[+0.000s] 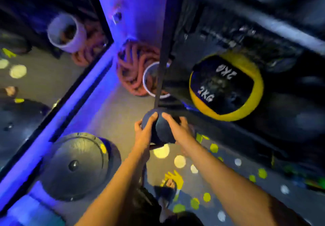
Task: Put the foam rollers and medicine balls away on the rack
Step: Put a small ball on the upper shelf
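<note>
Nearest, 2 bare forearms reach forward over a grey floor (pixel 112 116) scattered with yellow, green and white dots. To the near left, a dark round dome (pixel 75 166) with a small knob at its centre sits on the floor beside a mirror (pixel 44 78) edged in blue light.

Further out, both hands hold 1 small dark ball (pixel 162 129) above the floor. The left hand (pixel 145 132) grips its left side, fingers curled over the top and thumb on the near side. The right hand (pixel 177 129) wraps its right side, with the thumb on top, close to the left fingertips. The ball is just in front of the foot of the rack's dark upright post (pixel 161 71).

Beyond it, to the right, a yellow and black ball (pixel 226 86) marked 2KG sits inside the rack. To the left of the post, a white bucket (pixel 146 85) stands against a heap of coiled orange rope (pixel 133 71) by the wall. The rack's upper shelves are too dark and blurred to read.
</note>
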Demonstrator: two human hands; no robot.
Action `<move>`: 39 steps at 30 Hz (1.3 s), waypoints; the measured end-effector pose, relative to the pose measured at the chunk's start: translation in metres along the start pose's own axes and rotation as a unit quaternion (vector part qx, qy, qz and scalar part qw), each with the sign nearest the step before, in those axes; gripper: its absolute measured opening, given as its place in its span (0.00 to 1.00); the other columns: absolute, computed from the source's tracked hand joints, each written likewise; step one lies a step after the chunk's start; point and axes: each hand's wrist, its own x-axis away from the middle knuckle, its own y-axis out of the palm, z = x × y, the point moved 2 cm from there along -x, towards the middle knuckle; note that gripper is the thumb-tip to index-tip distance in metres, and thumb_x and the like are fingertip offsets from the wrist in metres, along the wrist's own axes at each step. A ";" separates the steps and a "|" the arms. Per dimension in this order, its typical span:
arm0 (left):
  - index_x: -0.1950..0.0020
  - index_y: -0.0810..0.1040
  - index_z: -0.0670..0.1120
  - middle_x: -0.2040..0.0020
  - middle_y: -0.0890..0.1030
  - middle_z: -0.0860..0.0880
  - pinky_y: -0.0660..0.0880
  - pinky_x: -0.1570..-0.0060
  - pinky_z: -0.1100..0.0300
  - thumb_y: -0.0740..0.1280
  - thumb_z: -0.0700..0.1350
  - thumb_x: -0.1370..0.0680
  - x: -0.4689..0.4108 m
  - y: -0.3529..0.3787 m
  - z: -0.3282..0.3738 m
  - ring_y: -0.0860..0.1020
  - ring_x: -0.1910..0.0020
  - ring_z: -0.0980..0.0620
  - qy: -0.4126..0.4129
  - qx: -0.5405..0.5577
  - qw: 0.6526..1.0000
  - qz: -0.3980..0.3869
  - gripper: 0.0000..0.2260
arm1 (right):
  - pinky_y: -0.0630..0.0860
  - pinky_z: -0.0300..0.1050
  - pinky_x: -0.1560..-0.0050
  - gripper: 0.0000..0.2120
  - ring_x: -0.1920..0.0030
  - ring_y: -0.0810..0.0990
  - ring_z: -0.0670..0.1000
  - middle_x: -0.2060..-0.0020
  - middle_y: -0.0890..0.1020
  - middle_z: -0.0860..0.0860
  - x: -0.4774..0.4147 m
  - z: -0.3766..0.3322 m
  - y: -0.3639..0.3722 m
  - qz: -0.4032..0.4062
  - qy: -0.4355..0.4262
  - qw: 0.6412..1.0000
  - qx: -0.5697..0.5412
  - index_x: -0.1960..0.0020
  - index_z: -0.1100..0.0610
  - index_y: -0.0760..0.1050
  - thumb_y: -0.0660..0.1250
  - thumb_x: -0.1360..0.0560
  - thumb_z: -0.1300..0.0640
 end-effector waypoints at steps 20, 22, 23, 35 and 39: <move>0.37 0.62 0.64 0.43 0.82 0.49 0.83 0.51 0.43 0.65 0.83 0.42 0.211 0.231 0.279 0.85 0.52 0.42 0.438 -0.343 0.807 -0.199 0.40 | 0.77 0.56 0.36 0.39 0.41 0.81 0.54 0.40 0.81 0.52 0.136 -0.291 -0.247 0.191 -0.257 0.927 -0.196 0.31 0.52 0.69 0.68 0.32 0.27; 0.38 0.62 0.64 0.44 0.83 0.48 0.83 0.50 0.43 0.64 0.84 0.42 0.208 0.253 0.278 0.85 0.53 0.41 0.429 -0.370 0.796 -0.211 0.40 | 0.77 0.55 0.35 0.36 0.39 0.80 0.53 0.39 0.80 0.50 0.127 -0.286 -0.260 0.213 -0.250 0.924 -0.195 0.30 0.51 0.69 0.69 0.30 0.30; 0.37 0.61 0.64 0.44 0.83 0.48 0.83 0.50 0.43 0.62 0.84 0.42 0.208 0.265 0.276 0.85 0.53 0.41 0.426 -0.376 0.793 -0.221 0.40 | 0.76 0.54 0.34 0.38 0.38 0.79 0.53 0.38 0.80 0.49 0.120 -0.282 -0.267 0.228 -0.247 0.924 -0.185 0.30 0.50 0.69 0.68 0.31 0.29; 0.21 0.53 0.54 0.41 0.82 0.37 0.84 0.53 0.50 0.46 0.81 0.32 0.219 0.414 0.236 0.86 0.54 0.38 0.373 -0.500 0.740 -0.252 0.48 | 0.76 0.61 0.35 0.30 0.30 0.74 0.60 0.26 0.72 0.55 0.074 -0.244 -0.409 0.323 -0.200 0.922 -0.069 0.20 0.46 0.59 0.59 0.19 0.40; 0.19 0.52 0.52 0.38 0.81 0.36 0.80 0.44 0.47 0.43 0.83 0.35 0.206 0.460 0.215 0.83 0.46 0.37 0.365 -0.566 0.707 -0.217 0.53 | 0.75 0.58 0.34 0.29 0.29 0.73 0.62 0.25 0.70 0.58 0.056 -0.227 -0.449 0.324 -0.163 0.932 -0.009 0.19 0.48 0.56 0.57 0.17 0.42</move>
